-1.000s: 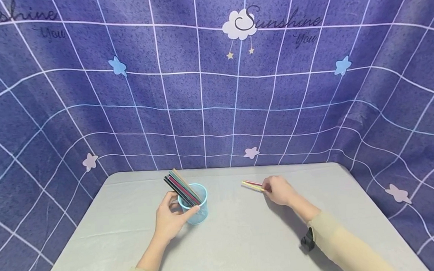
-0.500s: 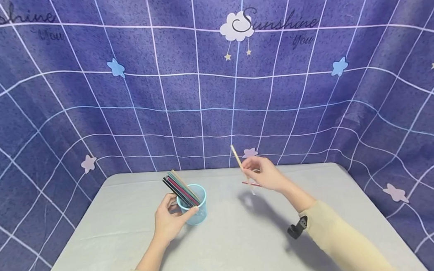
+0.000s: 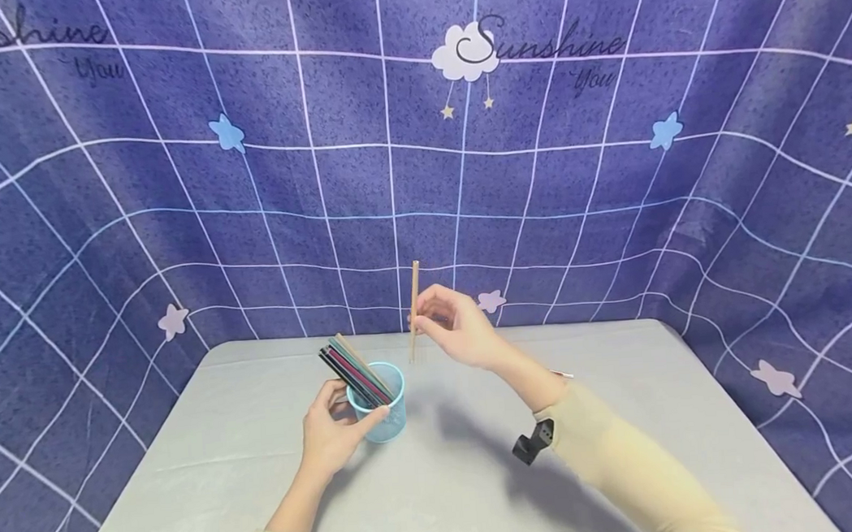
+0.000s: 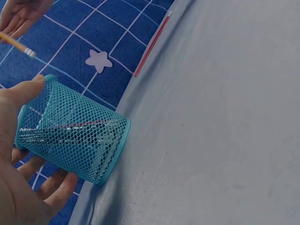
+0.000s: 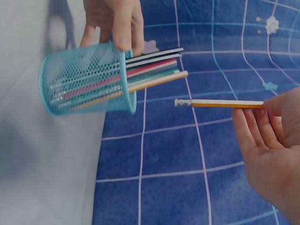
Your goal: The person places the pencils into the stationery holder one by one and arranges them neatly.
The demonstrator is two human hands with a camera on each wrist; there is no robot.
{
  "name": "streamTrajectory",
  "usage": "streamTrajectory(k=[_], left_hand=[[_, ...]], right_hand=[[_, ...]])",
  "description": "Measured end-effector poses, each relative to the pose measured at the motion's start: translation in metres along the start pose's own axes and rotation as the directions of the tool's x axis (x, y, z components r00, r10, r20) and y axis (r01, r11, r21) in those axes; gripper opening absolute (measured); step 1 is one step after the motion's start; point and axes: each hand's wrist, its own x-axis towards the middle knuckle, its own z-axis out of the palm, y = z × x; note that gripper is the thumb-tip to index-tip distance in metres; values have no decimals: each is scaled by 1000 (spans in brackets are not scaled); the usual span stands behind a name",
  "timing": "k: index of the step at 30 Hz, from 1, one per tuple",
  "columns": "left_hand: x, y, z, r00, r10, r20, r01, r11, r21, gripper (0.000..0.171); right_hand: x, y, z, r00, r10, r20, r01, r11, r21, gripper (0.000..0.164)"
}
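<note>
A light-blue mesh pencil cup (image 3: 388, 427) stands upright on the table, and my left hand (image 3: 330, 435) holds it around the rim from the left. Several pencils (image 3: 350, 372) in black, red, green and yellow lean to the left inside it. My right hand (image 3: 459, 329) pinches a yellow pencil (image 5: 225, 103) between thumb and fingers, up and to the right of the cup. This pencil is nearly vertical, its eraser end pointing down and just apart from the cup's mouth. A red pencil (image 4: 152, 45) lies on the table, mostly hidden behind my right forearm in the head view.
The table (image 3: 212, 474) is covered in grey cloth. Behind it and at both sides hangs a blue-purple curtain (image 3: 420, 177) with grid lines and stars. A black wrist device (image 3: 534, 442) is on my right sleeve.
My right hand has picked the yellow pencil up from the table, turned it upright and carried it left towards the cup. The red pencil stays on the table; my left hand keeps its hold.
</note>
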Motion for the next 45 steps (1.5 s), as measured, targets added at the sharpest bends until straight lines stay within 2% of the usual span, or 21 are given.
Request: streamTrajectory(k=[3,10,20,26,36,45], left_hand=[[0,0,0,1000,5,5,-5,1000,-11,64],[1,-1,1,1000,14,2,-14,1000,-11,64],[0,-4,2,1000,-1,7,1,1000,3,64],[1,-5,1,1000,17,7,-17,1000,15,65],[1,-3,-1,1000,21,2,-21,999,28,65],[1,-5,-1,1000,19,13,-19,999,27,64]], right_hand=[[4,-1,11,1000,-10,15,11,1000,-19,10],[6,10,33,997,-33,65,42,989,-140,10],[-1,33,55,986,33,165,17,956,-291,7],[0,40,66,981,23,194,62,907,-417,7],[5,43,85,978,-15,209,141,786,-601,8],[5,43,98,981,15,194,122,728,-675,8]])
